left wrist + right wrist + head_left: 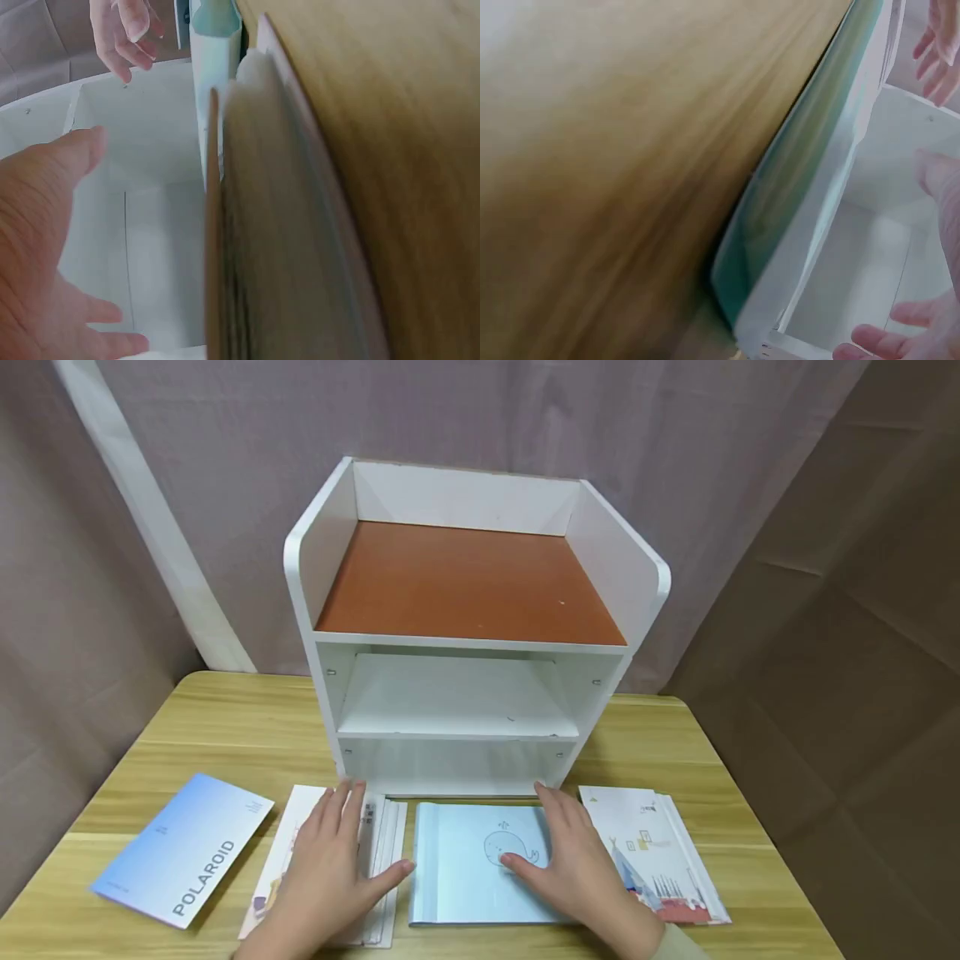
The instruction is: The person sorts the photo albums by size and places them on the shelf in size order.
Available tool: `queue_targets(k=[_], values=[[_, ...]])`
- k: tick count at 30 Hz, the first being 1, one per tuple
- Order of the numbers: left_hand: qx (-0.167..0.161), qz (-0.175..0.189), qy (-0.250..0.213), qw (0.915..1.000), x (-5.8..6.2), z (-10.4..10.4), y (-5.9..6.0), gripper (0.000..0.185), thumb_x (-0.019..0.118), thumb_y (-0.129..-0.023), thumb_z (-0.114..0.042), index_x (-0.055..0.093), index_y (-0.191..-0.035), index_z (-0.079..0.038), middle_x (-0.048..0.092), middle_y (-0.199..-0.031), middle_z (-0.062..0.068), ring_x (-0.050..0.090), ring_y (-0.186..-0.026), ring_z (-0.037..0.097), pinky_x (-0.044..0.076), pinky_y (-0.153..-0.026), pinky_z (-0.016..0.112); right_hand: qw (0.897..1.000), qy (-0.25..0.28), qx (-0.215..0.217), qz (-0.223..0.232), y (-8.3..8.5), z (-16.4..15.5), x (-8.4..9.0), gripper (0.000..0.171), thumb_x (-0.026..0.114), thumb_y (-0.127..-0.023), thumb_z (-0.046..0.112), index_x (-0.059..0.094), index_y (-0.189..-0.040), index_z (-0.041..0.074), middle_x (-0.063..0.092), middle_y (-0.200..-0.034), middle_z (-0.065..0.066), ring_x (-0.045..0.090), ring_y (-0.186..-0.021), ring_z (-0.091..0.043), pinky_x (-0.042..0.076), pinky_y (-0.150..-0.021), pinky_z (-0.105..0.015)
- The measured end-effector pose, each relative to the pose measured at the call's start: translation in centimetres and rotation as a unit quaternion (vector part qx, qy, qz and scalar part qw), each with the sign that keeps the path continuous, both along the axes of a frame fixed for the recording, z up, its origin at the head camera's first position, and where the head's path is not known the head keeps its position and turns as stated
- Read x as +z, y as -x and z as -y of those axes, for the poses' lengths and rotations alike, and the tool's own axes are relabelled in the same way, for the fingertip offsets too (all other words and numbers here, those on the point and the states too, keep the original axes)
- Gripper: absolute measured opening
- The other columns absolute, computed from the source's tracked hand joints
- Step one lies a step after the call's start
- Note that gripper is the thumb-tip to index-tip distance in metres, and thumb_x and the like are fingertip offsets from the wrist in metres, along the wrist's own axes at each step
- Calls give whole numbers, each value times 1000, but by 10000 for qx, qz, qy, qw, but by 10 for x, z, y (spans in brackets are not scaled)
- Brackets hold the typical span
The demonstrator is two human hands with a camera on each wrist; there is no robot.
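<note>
Both hands are lying flat for me near the tabletop's front edge: left hand [330, 860] resting open on the white booklet [378, 852], right hand [577, 860] pressing the pale-blue whale book [465, 868], fingers straight.

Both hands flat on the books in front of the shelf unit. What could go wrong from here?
1. The left hand rests on a loose, fanned stack of thin booklets; lifting it may let some slide apart.
2. The right hand lies flat on the pale blue book, not gripping it, so it may slip.
3. The white shelf unit stands just behind; fingertips could bump its base.
</note>
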State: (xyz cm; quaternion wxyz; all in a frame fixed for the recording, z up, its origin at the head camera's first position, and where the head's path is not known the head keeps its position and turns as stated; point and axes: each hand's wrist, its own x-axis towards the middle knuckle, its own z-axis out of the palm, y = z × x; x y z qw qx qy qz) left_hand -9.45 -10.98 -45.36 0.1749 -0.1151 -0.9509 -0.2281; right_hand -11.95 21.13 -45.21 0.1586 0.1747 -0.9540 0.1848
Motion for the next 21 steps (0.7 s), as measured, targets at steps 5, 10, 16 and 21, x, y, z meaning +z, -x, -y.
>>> queue_targets(k=[5, 10, 16, 21], values=[[-215, 5, -551, 9982, -1, -10, 1, 113, 69, -69, -73, 33, -146, 0, 39, -144, 21, 37, -129, 40, 34, -103, 58, 9990, 239, -338, 195, -3, -3, -4, 108, 76, -66, 69, 39, -144, 4, 47, -130, -17, 45, -118, -34, 42, -99, -49], [-246, 666, -859, 9938, 0, -22, 0, 118, 68, -66, -78, 30, -147, 0, 40, -142, 20, 38, -128, 36, 38, -103, 53, 9979, 106, -546, 346, -4, -4, -4, 113, 76, -64, 70, 37, -144, 1, 50, -127, -21, 47, -114, -38, 44, -96, -51], [-145, 1503, -1046, 9830, -1, -36, -2, 126, 69, -61, -80, 31, -144, 7, 42, -140, 25, 38, -131, 40, 38, -104, 53, 9927, -65, -854, 847, -10, -5, -3, 121, 73, -63, 75, 31, -145, -2, 49, -129, -28, 47, -117, -42, 43, -97, -53], [-262, 1721, -1182, 9776, -4, -42, -3, 124, 74, -62, -73, 32, -142, 12, 43, -139, 28, 38, -131, 42, 36, -105, 53, 9892, -146, -949, 1107, -12, -4, -4, 126, 77, -60, 72, 28, -145, -7, 48, -129, -31, 48, -116, -44, 42, -98, -52]])
